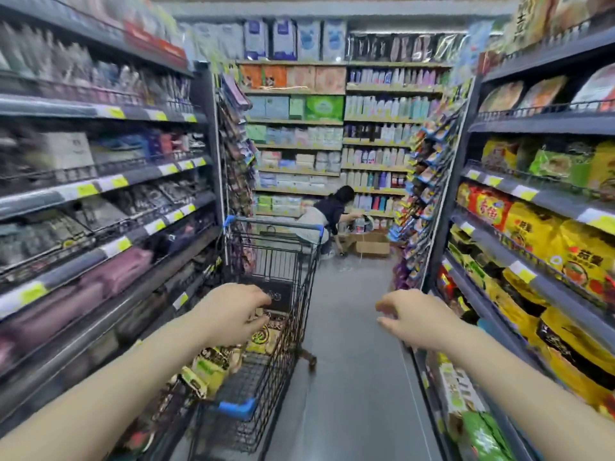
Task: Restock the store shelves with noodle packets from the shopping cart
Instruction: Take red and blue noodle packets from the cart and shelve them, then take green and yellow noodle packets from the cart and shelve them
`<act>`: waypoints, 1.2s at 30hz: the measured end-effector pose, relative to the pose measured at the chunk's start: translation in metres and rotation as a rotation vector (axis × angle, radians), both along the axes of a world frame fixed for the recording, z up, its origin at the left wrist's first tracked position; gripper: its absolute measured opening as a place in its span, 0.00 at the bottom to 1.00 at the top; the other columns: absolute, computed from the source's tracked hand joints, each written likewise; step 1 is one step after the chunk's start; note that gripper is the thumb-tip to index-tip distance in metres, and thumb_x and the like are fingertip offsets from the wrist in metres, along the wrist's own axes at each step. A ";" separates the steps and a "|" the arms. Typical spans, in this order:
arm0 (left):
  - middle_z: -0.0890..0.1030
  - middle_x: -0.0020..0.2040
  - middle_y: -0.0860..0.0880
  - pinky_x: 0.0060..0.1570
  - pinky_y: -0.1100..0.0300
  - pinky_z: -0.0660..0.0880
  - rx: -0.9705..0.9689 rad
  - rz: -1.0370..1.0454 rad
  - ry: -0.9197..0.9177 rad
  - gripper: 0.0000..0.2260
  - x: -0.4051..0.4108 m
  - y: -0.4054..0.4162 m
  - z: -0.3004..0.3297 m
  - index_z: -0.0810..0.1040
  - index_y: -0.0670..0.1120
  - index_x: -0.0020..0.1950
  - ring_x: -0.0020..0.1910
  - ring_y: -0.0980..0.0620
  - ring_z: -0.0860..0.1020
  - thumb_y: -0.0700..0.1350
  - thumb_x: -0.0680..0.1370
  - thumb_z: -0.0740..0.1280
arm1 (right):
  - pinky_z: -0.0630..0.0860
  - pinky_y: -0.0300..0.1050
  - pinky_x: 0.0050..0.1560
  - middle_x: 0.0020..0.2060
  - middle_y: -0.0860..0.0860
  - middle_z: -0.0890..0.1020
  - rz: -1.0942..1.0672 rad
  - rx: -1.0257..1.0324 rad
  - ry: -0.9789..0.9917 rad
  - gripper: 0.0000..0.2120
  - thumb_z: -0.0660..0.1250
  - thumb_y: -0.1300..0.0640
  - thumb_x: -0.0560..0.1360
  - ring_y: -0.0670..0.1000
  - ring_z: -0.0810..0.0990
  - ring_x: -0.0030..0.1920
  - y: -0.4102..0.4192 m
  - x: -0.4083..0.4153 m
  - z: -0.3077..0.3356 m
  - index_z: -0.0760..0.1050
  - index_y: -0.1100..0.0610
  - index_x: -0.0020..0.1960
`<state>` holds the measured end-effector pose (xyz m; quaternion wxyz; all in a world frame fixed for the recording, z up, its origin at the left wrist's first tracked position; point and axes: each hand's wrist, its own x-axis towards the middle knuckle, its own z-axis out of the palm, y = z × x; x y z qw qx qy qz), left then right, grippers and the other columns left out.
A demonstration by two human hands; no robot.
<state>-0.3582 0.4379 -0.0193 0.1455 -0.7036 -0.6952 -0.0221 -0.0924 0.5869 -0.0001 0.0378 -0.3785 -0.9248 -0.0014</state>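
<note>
A narrow store aisle is seen from above the arms, and both hands are stretched forward. The left hand [233,314] is held over the black wire shopping cart with blue corner guards [286,267], fingers curled loosely downward above the load, and nothing is seen gripped in it. The right hand [412,319] is held out over the grey floor [349,377] beside the cart, fingers loosely bent and apart, with nothing held. Inside the cart basket, green, yellow and brown noodle packets [213,364] are piled just below the left hand. On the right, dark metal shelves with yellow price tags [525,271] are packed with yellow and red noodle packs [545,241], which stand in rows behind low wire rails. On the left, matching shelves [109,181] are filled with blurred dark and pink packages that cannot be made out. At the far end of the aisle, a crouching person in a dark top [329,214] is seen beside an open brown cardboard box [369,244] on the floor, in front of wooden shelves of bottles and tissue packs [342,121].
</note>
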 end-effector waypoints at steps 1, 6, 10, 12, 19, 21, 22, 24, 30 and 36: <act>0.77 0.61 0.51 0.58 0.57 0.71 -0.003 0.019 -0.005 0.25 -0.008 -0.008 0.002 0.74 0.48 0.64 0.59 0.50 0.76 0.59 0.75 0.50 | 0.73 0.49 0.62 0.61 0.48 0.79 0.015 -0.012 -0.001 0.18 0.60 0.46 0.76 0.52 0.75 0.63 0.002 -0.011 0.001 0.74 0.48 0.63; 0.77 0.61 0.52 0.57 0.58 0.71 -0.030 0.149 -0.025 0.26 -0.045 -0.036 0.002 0.73 0.49 0.65 0.59 0.51 0.76 0.59 0.74 0.50 | 0.75 0.46 0.59 0.59 0.49 0.80 0.080 -0.045 0.007 0.17 0.61 0.48 0.76 0.52 0.77 0.60 0.010 -0.066 0.003 0.75 0.50 0.63; 0.78 0.60 0.51 0.59 0.55 0.71 -0.073 0.229 -0.012 0.25 -0.077 -0.042 -0.007 0.74 0.49 0.63 0.58 0.51 0.76 0.60 0.75 0.49 | 0.74 0.44 0.54 0.57 0.49 0.81 0.143 -0.076 -0.005 0.15 0.61 0.49 0.76 0.53 0.78 0.57 0.020 -0.115 -0.008 0.76 0.50 0.60; 0.78 0.59 0.51 0.58 0.53 0.72 -0.101 0.258 -0.005 0.20 -0.098 -0.038 -0.011 0.74 0.49 0.62 0.58 0.51 0.76 0.57 0.77 0.54 | 0.73 0.44 0.53 0.56 0.48 0.81 0.168 -0.087 -0.022 0.14 0.61 0.49 0.76 0.53 0.78 0.57 0.029 -0.139 -0.015 0.77 0.50 0.59; 0.77 0.62 0.51 0.59 0.54 0.72 -0.122 0.330 -0.051 0.18 -0.168 0.007 -0.009 0.74 0.49 0.63 0.59 0.51 0.76 0.55 0.78 0.56 | 0.74 0.44 0.53 0.57 0.49 0.81 0.196 -0.131 -0.054 0.15 0.61 0.49 0.77 0.52 0.79 0.57 0.084 -0.211 -0.023 0.77 0.52 0.60; 0.76 0.63 0.52 0.60 0.54 0.71 -0.118 0.333 -0.065 0.18 -0.184 0.021 -0.012 0.73 0.50 0.65 0.61 0.51 0.75 0.54 0.78 0.57 | 0.74 0.44 0.53 0.57 0.49 0.81 0.201 -0.139 -0.062 0.15 0.61 0.49 0.77 0.52 0.79 0.56 0.101 -0.229 -0.025 0.76 0.52 0.60; 0.76 0.63 0.51 0.60 0.54 0.71 -0.121 0.331 -0.065 0.18 -0.191 0.028 -0.015 0.73 0.50 0.65 0.60 0.51 0.75 0.54 0.78 0.57 | 0.74 0.44 0.53 0.57 0.48 0.81 0.202 -0.147 -0.061 0.15 0.61 0.49 0.77 0.51 0.79 0.56 0.109 -0.239 -0.026 0.76 0.52 0.61; 0.77 0.63 0.51 0.59 0.55 0.71 -0.138 0.327 -0.067 0.17 -0.204 0.038 -0.020 0.73 0.50 0.65 0.60 0.50 0.75 0.54 0.78 0.57 | 0.74 0.44 0.55 0.57 0.48 0.80 0.207 -0.170 -0.062 0.15 0.62 0.49 0.77 0.51 0.78 0.57 0.119 -0.256 -0.031 0.76 0.52 0.61; 0.76 0.64 0.51 0.61 0.56 0.70 -0.163 0.304 -0.101 0.19 -0.252 0.067 -0.037 0.71 0.50 0.67 0.61 0.50 0.74 0.54 0.79 0.57 | 0.73 0.43 0.50 0.52 0.50 0.81 0.229 -0.231 -0.113 0.10 0.62 0.50 0.76 0.53 0.79 0.55 0.144 -0.315 -0.057 0.77 0.52 0.54; 0.77 0.62 0.50 0.59 0.54 0.71 -0.205 0.235 -0.103 0.18 -0.326 0.120 -0.058 0.72 0.48 0.65 0.59 0.49 0.75 0.53 0.79 0.58 | 0.75 0.47 0.58 0.60 0.51 0.78 0.172 -0.309 -0.100 0.18 0.62 0.50 0.77 0.52 0.78 0.58 0.173 -0.379 -0.092 0.72 0.54 0.65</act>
